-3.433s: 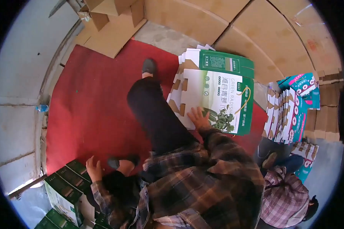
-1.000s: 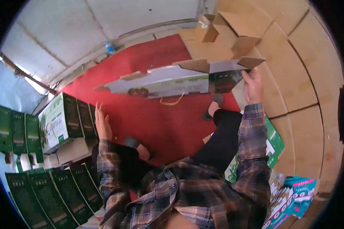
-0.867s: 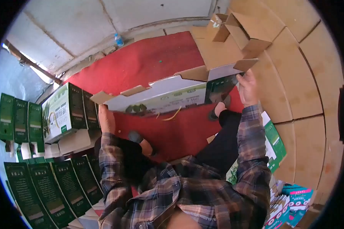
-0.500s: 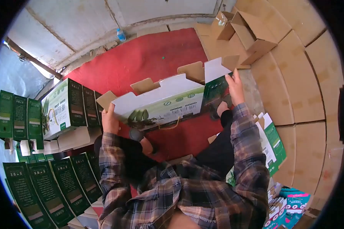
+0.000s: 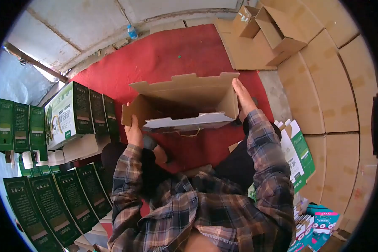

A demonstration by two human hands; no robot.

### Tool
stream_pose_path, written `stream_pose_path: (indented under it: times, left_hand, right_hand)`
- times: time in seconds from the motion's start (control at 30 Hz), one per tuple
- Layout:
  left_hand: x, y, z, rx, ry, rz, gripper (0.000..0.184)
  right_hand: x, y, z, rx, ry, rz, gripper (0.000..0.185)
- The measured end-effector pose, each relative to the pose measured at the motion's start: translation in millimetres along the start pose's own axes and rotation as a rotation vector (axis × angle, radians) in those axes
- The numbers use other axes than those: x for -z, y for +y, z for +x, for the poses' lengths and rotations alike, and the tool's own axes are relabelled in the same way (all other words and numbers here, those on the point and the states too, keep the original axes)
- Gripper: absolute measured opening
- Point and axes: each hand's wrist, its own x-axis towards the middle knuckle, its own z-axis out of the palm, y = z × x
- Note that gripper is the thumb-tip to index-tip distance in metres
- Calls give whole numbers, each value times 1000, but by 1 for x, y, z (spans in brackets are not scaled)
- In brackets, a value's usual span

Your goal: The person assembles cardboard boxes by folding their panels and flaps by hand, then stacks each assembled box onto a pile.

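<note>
An unfolded carton [image 5: 185, 90] hangs between my hands above the red floor covering. Its opening faces up at me, showing bare brown inner walls. The near flap [image 5: 189, 122] is white, and a thin cord handle [image 5: 190, 135] sticks out below it. At the carton's left end, my left hand [image 5: 133, 131] grips the side, thumb on the brown end flap. My right hand [image 5: 242, 97] holds the right end near the far corner, its fingers partly hidden behind the wall. The printed outer face is mostly out of sight.
Green printed cartons [image 5: 61, 201] stand in rows at my left, with a white-and-green one [image 5: 65, 115] behind. Brown boxes [image 5: 340, 164] are stacked along the right. An opened brown carton [image 5: 281, 40] lies at the back right. Flattened green-white cartons [image 5: 300, 155] lean by my right leg.
The carton has been tipped so its opening now faces me and its printed front is turned away. Both hands keep their hold, and the right hand has moved slightly left and down.
</note>
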Motion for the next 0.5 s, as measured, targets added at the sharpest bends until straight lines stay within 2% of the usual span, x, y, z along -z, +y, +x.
stream_pose_path:
  times: [0.07,0.13,0.17,0.23,0.27,0.33,0.43,0.47,0.5]
  left_hand:
    - [6,-7,1,31,11,-24,48]
    - [8,-9,0,62,23,-54,48]
    - [8,-10,0,37,20,-37,47]
    - [7,-9,-2,15,16,-22,47]
    - [6,-8,-1,32,23,-35,46]
    - [6,-10,0,52,36,-49,46]
    - [5,-5,-1,32,72,-46,44]
    - [3,-2,-3,12,44,-64,44]
    - [1,2,-4,-8,13,-83,44]
  right_hand:
    - [4,5,-1,9,25,-14,80]
    - [8,2,-6,158,12,-132,70]
    - [11,1,-12,159,12,-137,70]
    - [10,-9,-39,97,7,-99,86]
    - [12,-6,-47,97,7,-101,86]
    - [11,1,-64,326,-164,-168,86]
    - [-8,2,-83,241,-111,-325,85]
    - [-18,1,-84,292,-62,-335,76]
    - [-17,3,-83,293,-64,-335,76]
